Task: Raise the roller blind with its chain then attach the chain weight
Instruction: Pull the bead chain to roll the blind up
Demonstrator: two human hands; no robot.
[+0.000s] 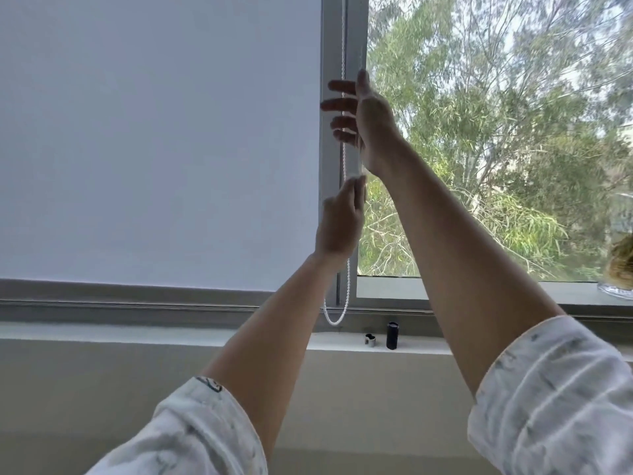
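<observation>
A white roller blind [154,138] covers the left pane down to the sill. Its white bead chain [343,42] hangs in a loop along the grey window post, the bottom of the loop just above the sill. My left hand [340,221] is lower, pinching the chain between thumb and fingers. My right hand [366,125] is raised higher on the post, fingers spread toward the left across the chain; I cannot tell if it grips the chain. On the sill stand a black cylindrical chain weight [392,335] and a small silver clip piece [370,339].
The right pane [496,132] is uncovered and shows trees outside. A grey window post [330,46] separates the panes. A white ledge [171,332] runs below the window. A glass object [616,289] sits at the far right edge of the sill.
</observation>
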